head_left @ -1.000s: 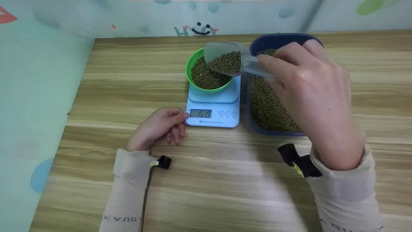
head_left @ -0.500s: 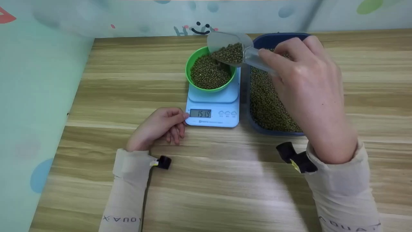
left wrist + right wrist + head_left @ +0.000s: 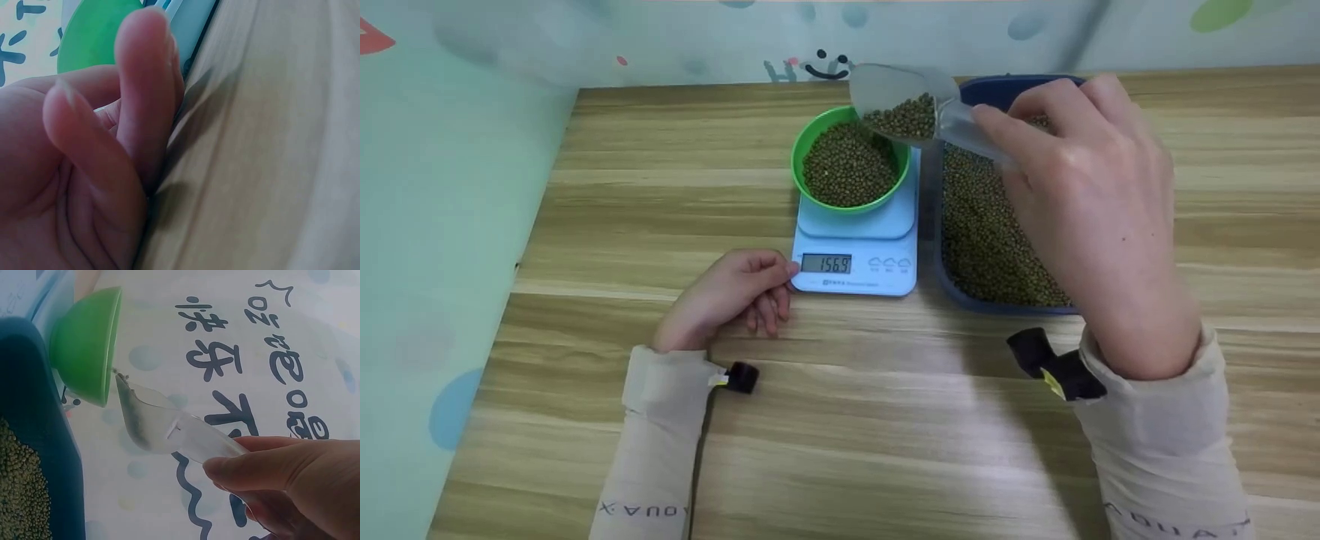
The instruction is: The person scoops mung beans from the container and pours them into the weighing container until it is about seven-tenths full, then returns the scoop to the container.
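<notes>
My right hand (image 3: 1087,165) grips the handle of a clear plastic scoop (image 3: 885,86) from above. Small green-brown beans (image 3: 911,116) lie in the scoop, which tilts with its lip over the right rim of a green bowl (image 3: 804,142). In the right wrist view, a few beans show at the scoop's lip, right by the bowl (image 3: 84,343). The bowl holds similar beans and stands on a white kitchen scale (image 3: 855,225) reading about 156.9. My left hand (image 3: 742,285) rests on the table, fingers loosely bent, touching the scale's left front edge.
A dark blue tub (image 3: 982,91) of beans stands just right of the scale, partly beneath my right hand. Behind the wooden table (image 3: 840,420) rises a printed wall (image 3: 660,37); another pale wall (image 3: 450,225) borders the left side.
The scoop has risen slightly and shifted right, toward the back, and holds fewer beans. The scale's display has climbed from about 151.9 to 156.9. My left hand has stayed put.
</notes>
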Available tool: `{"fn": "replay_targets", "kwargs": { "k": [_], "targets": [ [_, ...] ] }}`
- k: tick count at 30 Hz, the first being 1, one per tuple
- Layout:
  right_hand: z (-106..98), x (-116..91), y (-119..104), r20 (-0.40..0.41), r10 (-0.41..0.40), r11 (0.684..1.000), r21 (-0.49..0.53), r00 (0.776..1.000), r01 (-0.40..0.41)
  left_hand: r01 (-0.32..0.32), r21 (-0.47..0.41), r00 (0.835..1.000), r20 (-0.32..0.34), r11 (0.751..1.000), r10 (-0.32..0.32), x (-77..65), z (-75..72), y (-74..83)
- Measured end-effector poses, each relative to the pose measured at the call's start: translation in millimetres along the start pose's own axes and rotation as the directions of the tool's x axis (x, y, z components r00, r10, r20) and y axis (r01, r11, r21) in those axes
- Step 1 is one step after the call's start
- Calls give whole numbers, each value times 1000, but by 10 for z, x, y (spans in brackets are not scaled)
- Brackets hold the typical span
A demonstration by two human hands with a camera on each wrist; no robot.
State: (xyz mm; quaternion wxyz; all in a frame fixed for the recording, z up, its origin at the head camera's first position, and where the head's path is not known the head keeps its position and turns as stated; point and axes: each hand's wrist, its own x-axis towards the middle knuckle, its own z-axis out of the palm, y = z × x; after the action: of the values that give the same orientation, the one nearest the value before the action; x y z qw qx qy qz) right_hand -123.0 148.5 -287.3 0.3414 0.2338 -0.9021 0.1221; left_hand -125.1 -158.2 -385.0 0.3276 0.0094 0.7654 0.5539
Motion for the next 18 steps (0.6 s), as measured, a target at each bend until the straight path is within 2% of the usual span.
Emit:
{"fn": "replay_targets", "kwargs": {
  "k": [8, 18],
  "targets": [
    [68, -4, -2, -68, -19, 1000, 1, 998, 19, 15, -21, 1000, -3, 1000, -15, -6, 2, -1],
    [87, 14, -75, -50, -64, 998, -29, 997, 63, 23, -7, 1000, 1, 1000, -23, -11, 3, 10]
  ]
}}
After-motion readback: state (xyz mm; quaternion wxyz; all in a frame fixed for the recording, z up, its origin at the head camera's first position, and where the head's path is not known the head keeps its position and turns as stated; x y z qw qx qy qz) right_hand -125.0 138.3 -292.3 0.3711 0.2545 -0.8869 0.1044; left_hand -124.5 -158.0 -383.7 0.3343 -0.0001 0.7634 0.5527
